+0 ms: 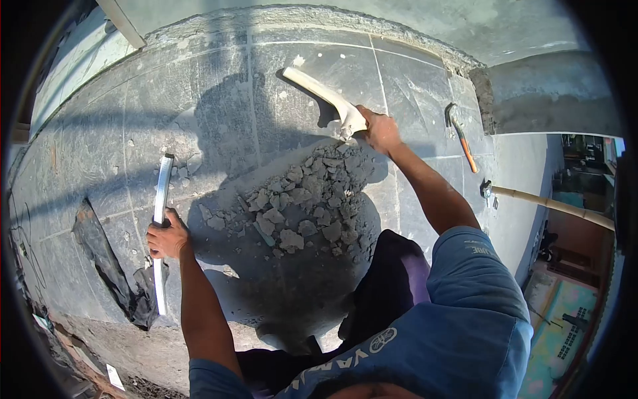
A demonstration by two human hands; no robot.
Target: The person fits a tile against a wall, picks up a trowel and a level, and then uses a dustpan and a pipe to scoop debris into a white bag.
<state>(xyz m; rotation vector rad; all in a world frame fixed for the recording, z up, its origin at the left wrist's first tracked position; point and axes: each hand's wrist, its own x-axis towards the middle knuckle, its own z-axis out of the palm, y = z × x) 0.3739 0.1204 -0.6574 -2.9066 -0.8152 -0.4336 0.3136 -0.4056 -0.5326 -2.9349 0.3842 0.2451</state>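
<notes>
My left hand point(167, 236) is wrapped round a long silver metal bar point(161, 199) at the left, its dark-capped end pointing away from me. At the upper middle, my right hand point(381, 130) grips the near end of a pale, whitish long object point(319, 90), whose far end points up and to the left. Between my hands, nearer my body, lies a heap of broken grey rubble point(299, 206) on the dark tiled floor point(226, 143). The pale object's lower end is at the top edge of the heap.
A hammer with an orange handle point(465, 146) lies at the right. Beyond it, a bamboo pole point(551, 205) extends rightward from a small dark item point(486, 189). Crumpled black plastic point(106, 259) lies left of the bar. A rough-edged wall point(412, 23) borders the floor.
</notes>
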